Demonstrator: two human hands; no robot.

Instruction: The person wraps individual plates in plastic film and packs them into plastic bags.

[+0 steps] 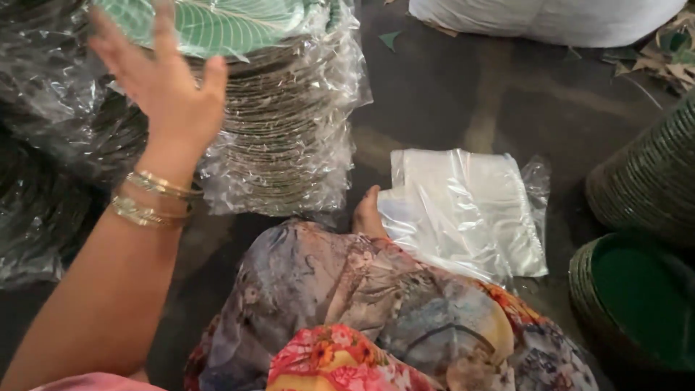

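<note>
My left hand [163, 80] is raised with fingers spread, palm toward a tall stack of green leaf-pattern plates wrapped in clear plastic [282, 108]. It holds nothing and wears gold bangles at the wrist. I cannot tell whether the fingers touch the wrap. My right hand is out of view. A pile of flat clear plastic bags [463, 210] lies on the floor by my foot [368, 213]. My knee in patterned cloth fills the lower middle.
More plastic-wrapped plate stacks [43, 159] stand at the left. Unwrapped green plate stacks [644, 181] and a lower stack [637, 297] sit at the right. A white sack [550, 18] lies at the back, with leaf scraps [670, 58] on the dark floor.
</note>
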